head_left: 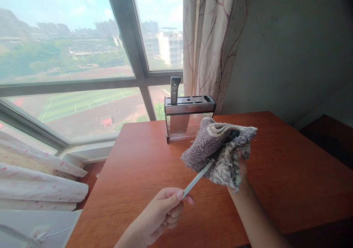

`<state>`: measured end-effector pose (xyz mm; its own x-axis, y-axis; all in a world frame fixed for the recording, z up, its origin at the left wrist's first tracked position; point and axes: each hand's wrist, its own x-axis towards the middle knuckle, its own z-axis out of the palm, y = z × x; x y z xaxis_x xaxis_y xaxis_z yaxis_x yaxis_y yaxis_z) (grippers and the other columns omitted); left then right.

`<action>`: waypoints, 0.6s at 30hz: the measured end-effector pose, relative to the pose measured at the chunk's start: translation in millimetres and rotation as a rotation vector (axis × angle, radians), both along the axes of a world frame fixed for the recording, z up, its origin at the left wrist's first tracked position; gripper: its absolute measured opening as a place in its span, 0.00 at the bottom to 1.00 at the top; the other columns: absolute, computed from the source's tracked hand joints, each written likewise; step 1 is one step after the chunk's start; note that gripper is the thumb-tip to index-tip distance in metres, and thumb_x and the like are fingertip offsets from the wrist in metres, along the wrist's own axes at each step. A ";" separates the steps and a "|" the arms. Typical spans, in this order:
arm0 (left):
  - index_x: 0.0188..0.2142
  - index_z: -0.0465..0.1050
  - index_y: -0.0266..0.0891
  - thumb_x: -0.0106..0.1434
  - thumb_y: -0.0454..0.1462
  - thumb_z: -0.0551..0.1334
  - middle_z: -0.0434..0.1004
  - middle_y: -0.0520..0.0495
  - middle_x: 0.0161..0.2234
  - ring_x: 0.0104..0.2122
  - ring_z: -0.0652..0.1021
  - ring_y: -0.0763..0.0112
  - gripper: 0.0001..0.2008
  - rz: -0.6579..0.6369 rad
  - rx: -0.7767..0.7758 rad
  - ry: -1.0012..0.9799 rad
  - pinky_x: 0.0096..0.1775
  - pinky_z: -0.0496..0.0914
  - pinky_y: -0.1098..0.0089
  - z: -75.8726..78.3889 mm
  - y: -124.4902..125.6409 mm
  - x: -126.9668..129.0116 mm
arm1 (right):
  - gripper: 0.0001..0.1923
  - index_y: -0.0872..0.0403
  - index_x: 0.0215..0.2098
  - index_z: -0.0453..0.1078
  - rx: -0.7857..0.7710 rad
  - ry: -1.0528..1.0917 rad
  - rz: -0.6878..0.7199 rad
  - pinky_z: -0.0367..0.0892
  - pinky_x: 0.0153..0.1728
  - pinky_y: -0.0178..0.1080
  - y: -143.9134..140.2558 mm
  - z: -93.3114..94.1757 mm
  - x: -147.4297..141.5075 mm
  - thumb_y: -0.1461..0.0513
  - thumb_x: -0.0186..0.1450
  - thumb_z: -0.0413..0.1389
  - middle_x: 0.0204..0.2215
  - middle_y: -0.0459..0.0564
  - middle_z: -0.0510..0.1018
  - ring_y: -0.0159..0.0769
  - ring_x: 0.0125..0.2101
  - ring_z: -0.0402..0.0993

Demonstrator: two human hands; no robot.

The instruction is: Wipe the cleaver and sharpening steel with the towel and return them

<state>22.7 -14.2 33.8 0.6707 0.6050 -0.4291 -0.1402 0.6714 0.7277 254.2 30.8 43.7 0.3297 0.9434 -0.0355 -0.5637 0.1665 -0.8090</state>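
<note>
While pinching the knife blade [196, 180] tip at lower centre of the frame, left hand [162, 213] closed on it, right hand [242, 165] clutching grey cloth [217, 150] around its handle, above wooden tabletop [289, 174], knife block [189, 115] behind.

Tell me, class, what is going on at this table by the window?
A person holds a knife over the wooden table. The left hand pinches the tip of the blade, while the right hand wraps a grey cloth around the handle end. Behind them, a knife block stands near the window with one knife handle sticking up from it.
</note>
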 end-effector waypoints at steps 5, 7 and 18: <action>0.37 0.79 0.36 0.63 0.50 0.60 0.56 0.56 0.19 0.20 0.57 0.78 0.19 0.151 0.441 0.376 0.23 0.51 0.75 3.4 2.4 -7.3 | 0.27 0.42 0.39 0.77 0.006 0.106 -0.062 0.71 0.49 0.55 8.8 1.2 17.2 0.36 0.50 0.58 0.41 0.49 0.82 0.50 0.51 0.73; 0.37 0.79 0.37 0.65 0.48 0.58 0.65 0.52 0.21 0.23 0.62 0.75 0.18 0.174 0.695 0.542 0.25 0.55 0.74 3.5 4.6 -13.8 | 0.26 0.44 0.40 0.77 -0.005 0.095 -0.096 0.70 0.50 0.55 12.2 3.8 22.2 0.39 0.50 0.61 0.43 0.50 0.82 0.50 0.51 0.74; 0.48 0.74 0.41 0.66 0.34 0.56 0.81 0.45 0.31 0.27 0.79 0.67 0.13 0.163 1.635 1.004 0.32 0.66 0.71 -5.5 13.7 -30.3 | 0.25 0.47 0.50 0.72 -0.008 -0.161 -0.377 0.71 0.49 0.35 16.8 26.9 19.0 0.55 0.55 0.67 0.46 0.43 0.80 0.34 0.49 0.74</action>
<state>-7.6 -0.5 28.2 0.4798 0.7810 0.3997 0.6862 -0.6179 0.3837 273.1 47.6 70.6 0.6544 0.7552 0.0374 -0.3308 0.3304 -0.8840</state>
